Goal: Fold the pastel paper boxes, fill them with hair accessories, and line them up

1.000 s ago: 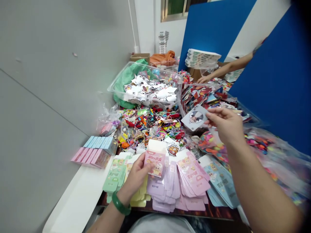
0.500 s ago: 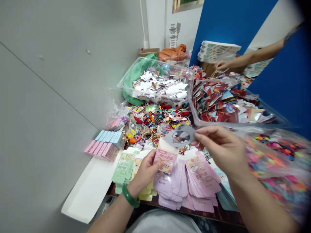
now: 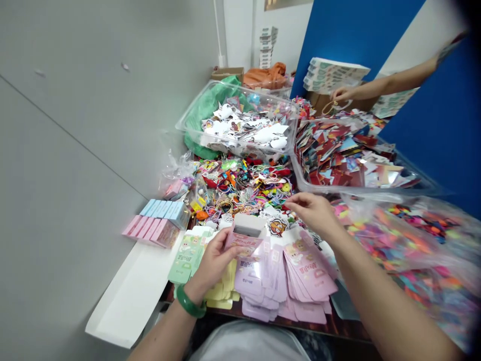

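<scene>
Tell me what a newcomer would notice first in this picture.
A heap of bright trinkets fills the middle, with a tub of white stickers and a tub of red cards behind it. Nearer, the left hand holds an open pink box over a fan of flat pink packets, the right hand beside it.

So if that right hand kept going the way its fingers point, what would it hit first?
Most likely the heap of colourful bands and trinkets just past the right hand, which points leftward. Depth is unclear, so it might pass above.
</scene>
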The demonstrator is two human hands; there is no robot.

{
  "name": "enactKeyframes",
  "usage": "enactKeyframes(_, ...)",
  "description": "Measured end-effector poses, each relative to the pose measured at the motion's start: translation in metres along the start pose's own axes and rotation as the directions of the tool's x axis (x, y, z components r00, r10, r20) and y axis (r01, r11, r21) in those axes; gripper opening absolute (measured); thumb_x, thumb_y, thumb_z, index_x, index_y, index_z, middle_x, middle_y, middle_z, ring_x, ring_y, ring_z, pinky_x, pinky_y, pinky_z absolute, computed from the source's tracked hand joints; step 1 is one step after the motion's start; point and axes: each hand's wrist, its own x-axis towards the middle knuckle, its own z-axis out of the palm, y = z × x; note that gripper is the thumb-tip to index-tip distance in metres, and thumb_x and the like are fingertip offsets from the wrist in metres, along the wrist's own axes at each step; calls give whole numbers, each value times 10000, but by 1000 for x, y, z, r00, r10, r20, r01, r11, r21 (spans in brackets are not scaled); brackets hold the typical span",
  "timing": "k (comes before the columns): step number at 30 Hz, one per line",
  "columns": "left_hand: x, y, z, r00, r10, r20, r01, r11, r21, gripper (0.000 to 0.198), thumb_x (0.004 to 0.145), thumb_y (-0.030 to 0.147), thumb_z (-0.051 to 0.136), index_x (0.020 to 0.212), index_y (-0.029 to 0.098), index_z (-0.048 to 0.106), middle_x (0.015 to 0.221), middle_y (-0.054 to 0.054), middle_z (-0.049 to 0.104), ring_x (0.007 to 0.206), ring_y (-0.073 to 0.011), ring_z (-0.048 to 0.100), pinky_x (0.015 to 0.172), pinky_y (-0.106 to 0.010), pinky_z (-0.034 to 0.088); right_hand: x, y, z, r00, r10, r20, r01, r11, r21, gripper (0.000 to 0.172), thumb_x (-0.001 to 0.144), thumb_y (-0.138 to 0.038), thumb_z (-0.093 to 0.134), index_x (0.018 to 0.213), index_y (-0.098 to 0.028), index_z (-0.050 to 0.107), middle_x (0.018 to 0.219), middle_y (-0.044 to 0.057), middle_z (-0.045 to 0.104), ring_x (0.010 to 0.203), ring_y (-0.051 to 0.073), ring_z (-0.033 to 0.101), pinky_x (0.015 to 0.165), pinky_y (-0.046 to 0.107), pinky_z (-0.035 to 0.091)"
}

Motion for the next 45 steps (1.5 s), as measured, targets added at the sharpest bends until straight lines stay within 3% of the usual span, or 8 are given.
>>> enactKeyframes(4, -1, -2, -6, 1000, -11, -29, 12, 1000, 17, 259, 745, 234, 737, 993, 209, 664, 958, -10, 688, 922, -177, 622, 885, -320, 480, 18, 26, 28, 997, 57, 49, -48, 985, -167, 138, 791, -216, 604, 726, -195, 724, 734, 39, 720, 705, 196, 642, 666, 285, 445)
enactKeyframes(10, -1, -8, -6, 999, -45, -12, 45, 999, 2, 321, 743, 248, 740, 1051, 198, 661, 1043, -41, 694, 979, -199, 618, 910, -339, 472, 39, 31, 55, 990, 33, 134, 1, 969, -246, 148, 779, -249, 622, 823, -211, 757, 934, 57, 739, 856, 211, 649, 729, 274, 434)
enactKeyframes(19, -2, -4, -11, 999, -35, -7, 36, 999, 10, 306, 742, 266, 746, 1025, 185, 662, 1000, -45, 694, 945, -203, 623, 891, -345, 476, 51, 29, 47, 985, 38, 170, 7, 965, -261, 172, 817, -238, 565, 834, -177, 724, 857, 66, 726, 779, 192, 632, 693, 273, 427)
enactKeyframes(24, -1, -5, -9, 1000, -28, 4, 28, 1000, -1, 284, 757, 261, 730, 1021, 186, 658, 1012, -44, 685, 961, -199, 615, 894, -337, 466, 48, 30, 53, 980, 7, 199, 44, 967, -250, 93, 737, -208, 625, 746, -185, 715, 850, 60, 701, 790, 187, 602, 701, 266, 406)
enactKeyframes(29, -3, -3, -11, 1000, -20, 1, 20, 1000, 10, 268, 763, 269, 725, 1004, 180, 651, 982, -39, 686, 931, -195, 614, 874, -330, 468, 42, 30, 56, 983, -66, 170, 89, 987, -130, 95, 728, -176, 576, 672, -172, 652, 835, 57, 660, 805, 175, 567, 747, 265, 397)
enactKeyframes(35, -4, -5, -14, 999, -29, -24, 29, 999, 19, 274, 750, 299, 737, 977, 176, 646, 966, -41, 685, 932, -205, 610, 865, -328, 468, 41, 31, 32, 998, -37, 41, 31, 990, 138, 129, 744, -305, 542, 683, -191, 546, 660, 10, 580, 641, 151, 510, 632, 279, 396)
enactKeyframes(40, -2, -6, -8, 999, -27, -21, 28, 999, 19, 272, 749, 294, 742, 983, 180, 664, 1007, -50, 695, 969, -216, 615, 893, -334, 466, 35, 26, 13, 998, 59, 27, -65, 914, 401, 287, 714, -474, 603, 745, -196, 539, 532, -38, 542, 458, 107, 463, 446, 228, 344)
enactKeyframes(45, 0, -7, -3, 999, -42, -11, 42, 999, 6, 293, 756, 273, 738, 1027, 189, 669, 1038, -56, 698, 964, -211, 617, 873, -333, 478, 19, 12, -4, 994, 92, 57, -108, 827, 552, 344, 692, -502, 682, 757, -194, 541, 466, -31, 577, 347, 81, 423, 352, 192, 278)
